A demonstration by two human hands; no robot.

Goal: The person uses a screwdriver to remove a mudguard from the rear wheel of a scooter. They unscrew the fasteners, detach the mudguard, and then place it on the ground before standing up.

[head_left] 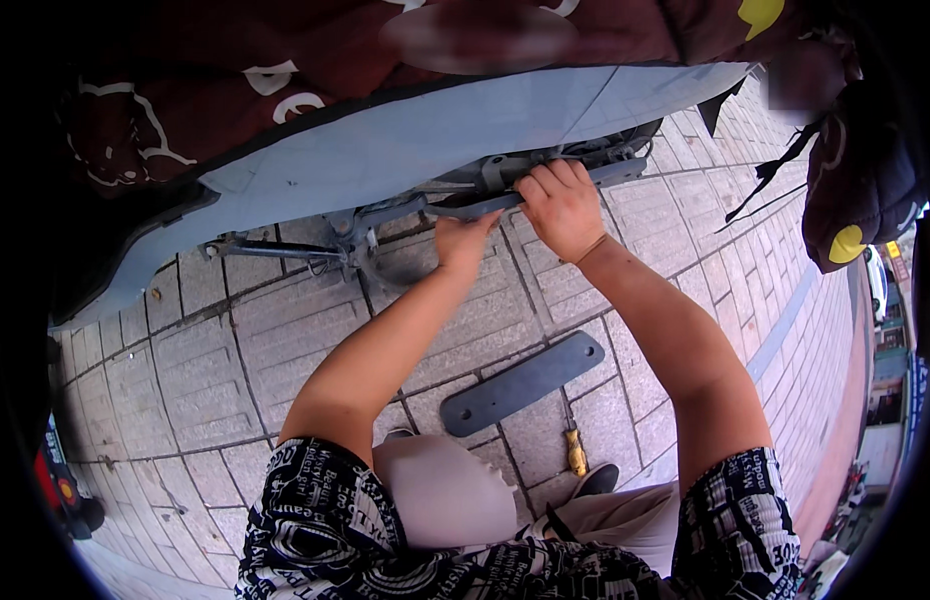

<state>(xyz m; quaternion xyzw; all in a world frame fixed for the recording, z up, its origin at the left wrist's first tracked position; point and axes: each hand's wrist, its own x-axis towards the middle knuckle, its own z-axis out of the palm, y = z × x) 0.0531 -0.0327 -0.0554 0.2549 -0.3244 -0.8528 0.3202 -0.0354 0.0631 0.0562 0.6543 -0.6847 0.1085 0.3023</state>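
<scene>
In front of me stands a scooter with a pale blue body panel (pixel 385 135) and a dark frame showing along its lower edge. A long dark grey strip (pixel 617 172) runs under that panel. My right hand (pixel 562 208) is closed over the strip, its fingers curled across the top. Beside it, my left hand (pixel 467 240) grips the strip from the near side, with the thumb along it and most fingers hidden behind. On the paving below my hands lies a flat grey plate (pixel 523 383) with rounded ends and a hole near each end. A yellow-handled screwdriver (pixel 576 450) rests next to it.
A metal stand (pixel 285 250) sticks out low on the left of the scooter. Dark red quilted fabric (pixel 225 110) covers the scooter's top and hangs at the right (pixel 835 200). Tiled paving (pixel 195 370) lies underneath, and my shoe (pixel 597 481) is near the screwdriver.
</scene>
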